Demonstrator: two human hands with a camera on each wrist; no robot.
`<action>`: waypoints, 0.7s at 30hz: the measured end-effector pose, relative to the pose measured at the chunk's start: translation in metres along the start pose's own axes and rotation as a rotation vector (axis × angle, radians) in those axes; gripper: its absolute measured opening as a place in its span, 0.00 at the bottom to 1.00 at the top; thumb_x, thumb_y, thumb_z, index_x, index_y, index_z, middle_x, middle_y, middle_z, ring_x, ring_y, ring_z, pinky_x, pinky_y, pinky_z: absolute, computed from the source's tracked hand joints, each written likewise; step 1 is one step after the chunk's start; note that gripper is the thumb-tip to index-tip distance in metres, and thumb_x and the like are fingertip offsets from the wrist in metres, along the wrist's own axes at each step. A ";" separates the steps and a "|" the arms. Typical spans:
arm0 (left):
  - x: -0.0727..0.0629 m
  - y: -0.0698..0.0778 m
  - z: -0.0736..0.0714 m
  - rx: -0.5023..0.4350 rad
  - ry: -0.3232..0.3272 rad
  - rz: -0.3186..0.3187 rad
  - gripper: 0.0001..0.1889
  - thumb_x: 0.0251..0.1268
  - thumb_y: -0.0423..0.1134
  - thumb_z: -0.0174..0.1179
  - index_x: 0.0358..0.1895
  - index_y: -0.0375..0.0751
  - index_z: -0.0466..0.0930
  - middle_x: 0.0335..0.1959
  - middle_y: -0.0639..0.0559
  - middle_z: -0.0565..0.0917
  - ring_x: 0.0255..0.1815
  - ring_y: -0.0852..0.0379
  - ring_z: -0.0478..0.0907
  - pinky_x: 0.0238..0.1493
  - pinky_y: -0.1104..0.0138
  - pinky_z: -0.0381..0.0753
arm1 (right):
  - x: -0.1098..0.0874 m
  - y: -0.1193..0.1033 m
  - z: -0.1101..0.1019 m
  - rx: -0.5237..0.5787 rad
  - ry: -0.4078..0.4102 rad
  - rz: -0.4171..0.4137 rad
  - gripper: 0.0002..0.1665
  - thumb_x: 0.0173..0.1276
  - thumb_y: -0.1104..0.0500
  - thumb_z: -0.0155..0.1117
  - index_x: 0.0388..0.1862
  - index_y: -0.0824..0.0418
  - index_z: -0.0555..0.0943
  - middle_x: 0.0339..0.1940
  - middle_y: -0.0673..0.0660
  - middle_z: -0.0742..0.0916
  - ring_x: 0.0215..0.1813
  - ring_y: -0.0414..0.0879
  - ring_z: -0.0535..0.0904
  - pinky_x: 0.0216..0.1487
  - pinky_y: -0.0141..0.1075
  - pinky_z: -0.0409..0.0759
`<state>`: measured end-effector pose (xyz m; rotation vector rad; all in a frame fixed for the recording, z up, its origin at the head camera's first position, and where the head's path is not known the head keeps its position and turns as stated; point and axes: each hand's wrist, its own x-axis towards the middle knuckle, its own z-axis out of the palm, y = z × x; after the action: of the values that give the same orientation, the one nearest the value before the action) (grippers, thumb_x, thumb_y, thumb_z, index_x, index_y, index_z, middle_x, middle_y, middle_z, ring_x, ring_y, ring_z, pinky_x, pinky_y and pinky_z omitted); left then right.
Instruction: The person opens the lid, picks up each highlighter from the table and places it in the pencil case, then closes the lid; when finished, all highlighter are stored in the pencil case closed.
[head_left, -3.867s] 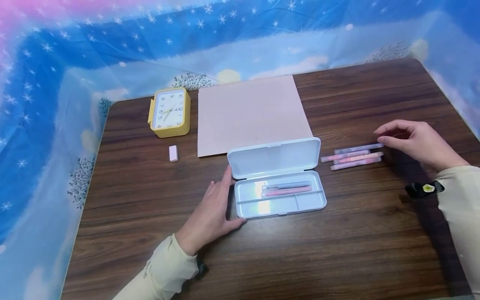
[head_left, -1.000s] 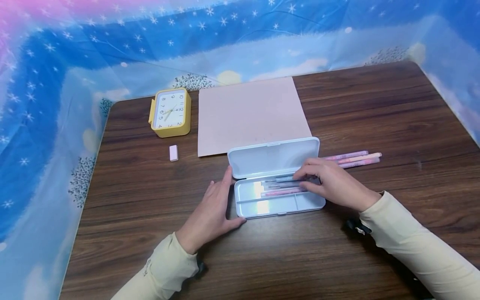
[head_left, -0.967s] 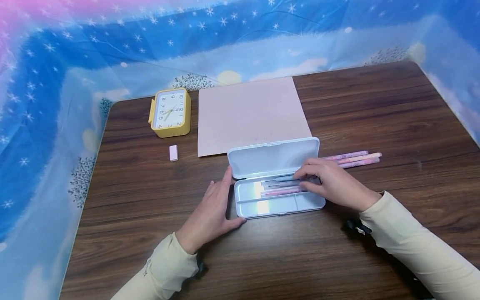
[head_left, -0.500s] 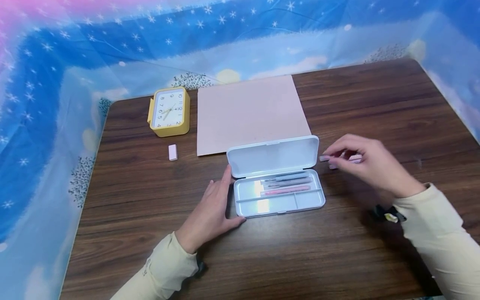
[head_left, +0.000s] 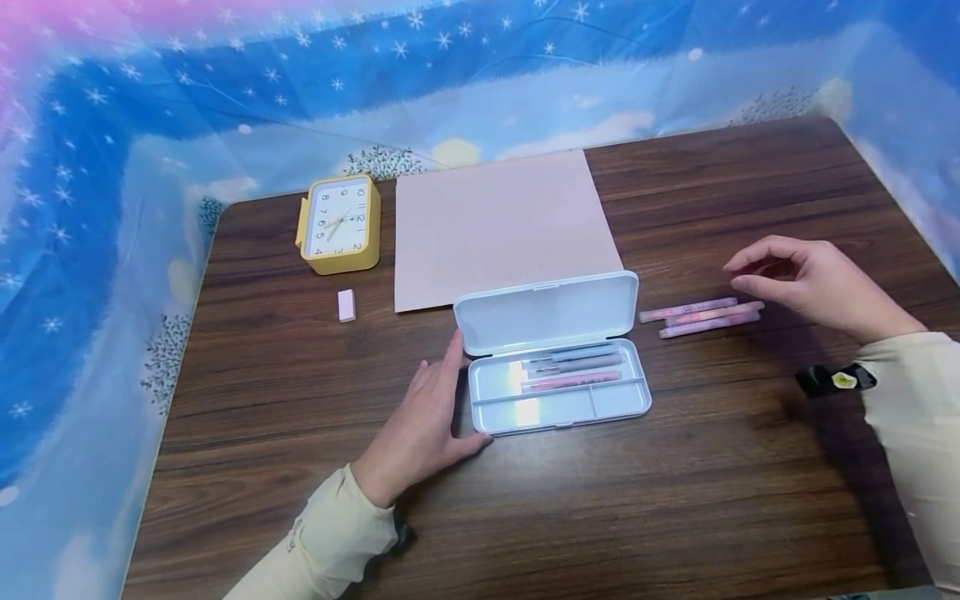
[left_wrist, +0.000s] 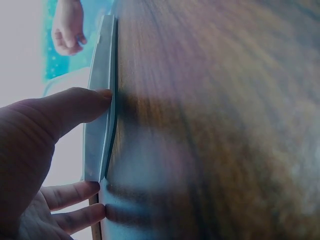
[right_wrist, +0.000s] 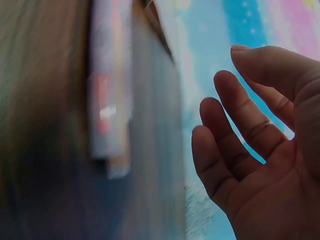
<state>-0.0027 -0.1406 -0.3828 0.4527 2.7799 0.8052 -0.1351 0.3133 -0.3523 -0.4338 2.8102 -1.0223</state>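
Note:
A white pencil case (head_left: 559, 414) lies with its lid up. In its rear compartment are a blue pen (head_left: 581, 352), a grey pen (head_left: 588, 364) and a pink pen (head_left: 577, 382). My left hand (head_left: 420, 425) holds the case's left end, thumb at the front corner and forefinger by the hinge. The left wrist view shows the thumb (left_wrist: 80, 107) pressed to the case's side wall. My right hand (head_left: 817, 283) hovers holding nothing, thumb and fingers apart, just past the right ends of three pinkish pens (head_left: 708, 323) on the table.
A pink sheet (head_left: 502, 233) lies behind the case, its front edge partly behind the raised lid. To the left are a yellow alarm clock (head_left: 341, 223) and a small pale eraser (head_left: 346, 306). A patterned cloth (head_left: 300, 83) hangs around the table's back and sides.
The grey pen has gone from the pile on the right into the case. My right hand has since left the case and moved right, beyond the pens. My left hand stays put.

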 end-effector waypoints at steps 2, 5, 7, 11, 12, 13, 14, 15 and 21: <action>0.000 0.000 0.000 0.003 0.000 0.003 0.70 0.45 0.48 0.79 0.80 0.52 0.26 0.71 0.47 0.70 0.76 0.53 0.60 0.77 0.45 0.50 | -0.002 0.010 0.002 -0.003 -0.016 0.032 0.10 0.67 0.56 0.68 0.47 0.52 0.84 0.37 0.38 0.85 0.35 0.33 0.79 0.33 0.23 0.74; 0.000 0.001 0.000 0.007 0.004 0.008 0.70 0.45 0.47 0.79 0.80 0.51 0.26 0.70 0.46 0.70 0.76 0.52 0.61 0.77 0.44 0.51 | -0.006 0.020 0.004 0.000 -0.021 0.049 0.10 0.68 0.57 0.67 0.47 0.52 0.85 0.36 0.37 0.85 0.34 0.35 0.80 0.32 0.24 0.74; -0.001 0.001 0.000 0.007 0.006 0.009 0.70 0.45 0.47 0.79 0.80 0.51 0.26 0.70 0.46 0.70 0.76 0.52 0.61 0.77 0.44 0.51 | -0.010 0.024 0.005 -0.005 -0.015 0.056 0.09 0.68 0.57 0.67 0.47 0.52 0.84 0.36 0.37 0.84 0.33 0.36 0.79 0.32 0.23 0.74; -0.001 0.000 0.000 0.004 0.010 0.009 0.70 0.45 0.47 0.79 0.80 0.51 0.27 0.70 0.46 0.70 0.76 0.52 0.61 0.77 0.45 0.51 | -0.021 0.025 0.008 -0.046 0.015 0.041 0.08 0.67 0.57 0.68 0.45 0.50 0.85 0.37 0.41 0.84 0.33 0.34 0.78 0.32 0.22 0.73; -0.001 0.000 0.000 0.006 0.013 0.010 0.70 0.45 0.47 0.79 0.80 0.51 0.27 0.70 0.46 0.70 0.76 0.52 0.61 0.77 0.45 0.51 | -0.024 0.025 0.010 -0.058 0.020 0.032 0.08 0.67 0.57 0.69 0.44 0.50 0.85 0.38 0.44 0.85 0.33 0.34 0.78 0.32 0.21 0.72; -0.001 0.000 0.000 0.011 0.019 0.018 0.70 0.45 0.47 0.79 0.80 0.50 0.28 0.70 0.46 0.70 0.76 0.52 0.62 0.77 0.44 0.52 | -0.026 0.025 0.011 -0.067 0.024 0.025 0.08 0.66 0.57 0.69 0.44 0.49 0.85 0.38 0.45 0.85 0.34 0.33 0.78 0.32 0.21 0.72; -0.001 0.000 0.000 0.017 0.026 0.026 0.69 0.45 0.47 0.79 0.80 0.48 0.29 0.70 0.45 0.71 0.75 0.51 0.62 0.77 0.44 0.52 | -0.028 0.025 0.013 -0.076 0.027 0.017 0.08 0.66 0.58 0.69 0.44 0.48 0.85 0.39 0.47 0.85 0.34 0.32 0.77 0.33 0.20 0.72; -0.001 0.000 0.001 0.021 0.033 0.034 0.69 0.44 0.47 0.79 0.80 0.46 0.30 0.69 0.45 0.71 0.75 0.51 0.63 0.77 0.44 0.53 | -0.030 0.025 0.014 -0.084 0.028 0.012 0.09 0.66 0.58 0.69 0.44 0.48 0.85 0.40 0.48 0.85 0.35 0.31 0.77 0.33 0.20 0.71; -0.001 -0.001 0.002 0.022 0.035 0.047 0.68 0.45 0.47 0.79 0.80 0.45 0.31 0.70 0.45 0.70 0.75 0.51 0.62 0.76 0.43 0.53 | -0.037 0.024 0.020 -0.092 0.041 -0.019 0.11 0.65 0.60 0.69 0.44 0.46 0.85 0.42 0.49 0.85 0.36 0.29 0.75 0.33 0.19 0.69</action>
<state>-0.0012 -0.1412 -0.3853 0.5142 2.8229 0.8009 -0.1014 0.3294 -0.3826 -0.4552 2.9041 -0.9186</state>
